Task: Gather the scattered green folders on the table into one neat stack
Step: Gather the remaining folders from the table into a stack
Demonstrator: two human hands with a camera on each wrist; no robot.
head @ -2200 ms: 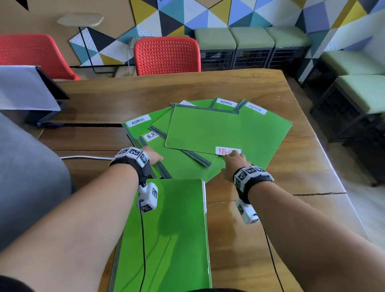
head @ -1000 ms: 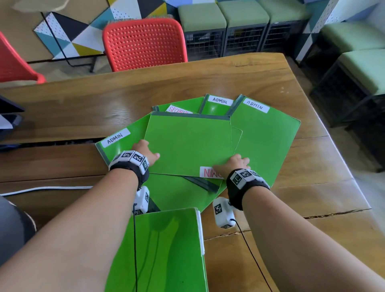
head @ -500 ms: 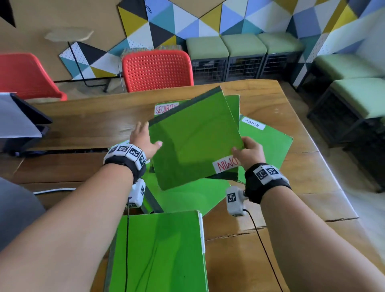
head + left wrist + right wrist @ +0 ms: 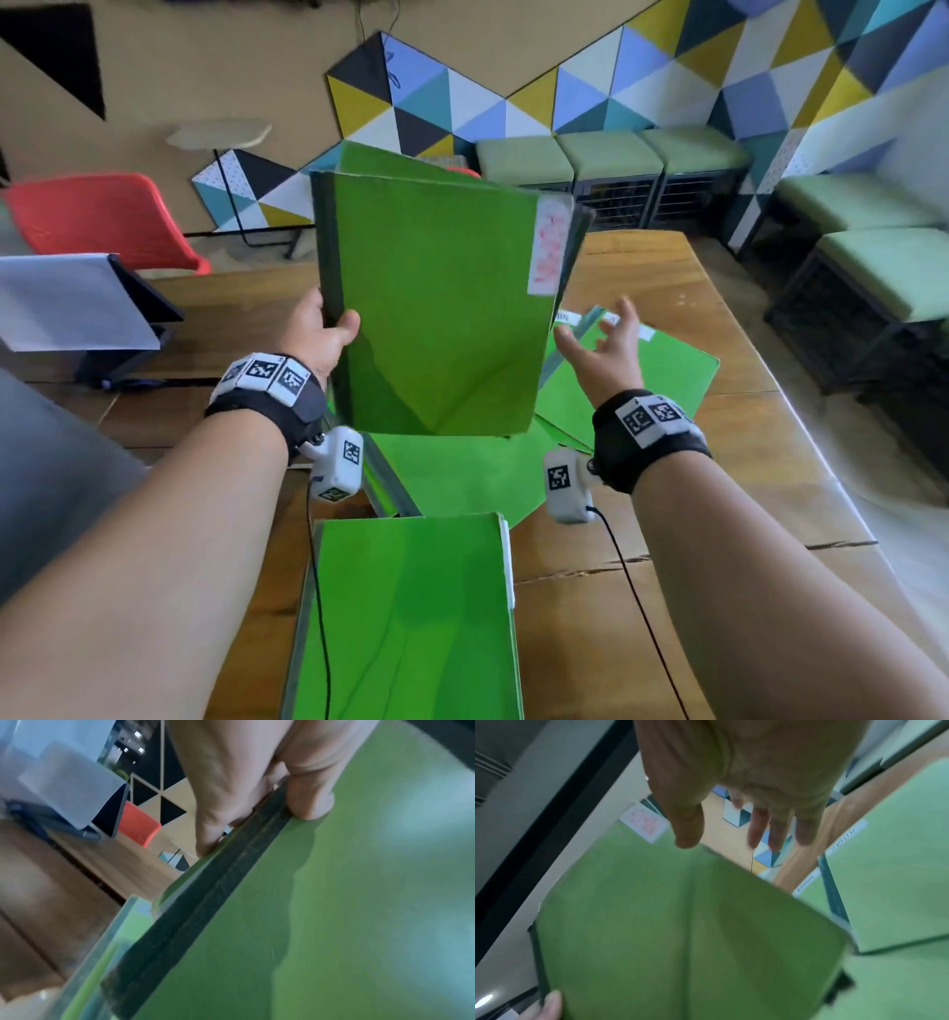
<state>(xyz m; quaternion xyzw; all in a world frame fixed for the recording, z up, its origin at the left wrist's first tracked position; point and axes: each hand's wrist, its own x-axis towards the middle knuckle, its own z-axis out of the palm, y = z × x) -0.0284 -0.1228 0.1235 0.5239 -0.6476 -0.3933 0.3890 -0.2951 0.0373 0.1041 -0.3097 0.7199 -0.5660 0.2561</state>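
Fingers of left hand (image 4: 317,334) now pinching lifted green card folder (image 4: 436,318) alone; right hand (image 4: 601,354) let go, spread beside it. Next: onto stack.

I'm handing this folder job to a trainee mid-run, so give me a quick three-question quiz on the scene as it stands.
1. True or false: the right hand grips the raised folder.
2. Which part of the raised folder does the left hand pinch? A) the labelled edge B) the dark spine edge C) the bottom corner
3. Fill in: the near stack lies on the table closest to the person, and the other folders lie fanned out ____ it.

Key: 1. False; its fingers are spread and hold nothing. 2. B; the thumb lies on the front beside the spine. 3. beyond.
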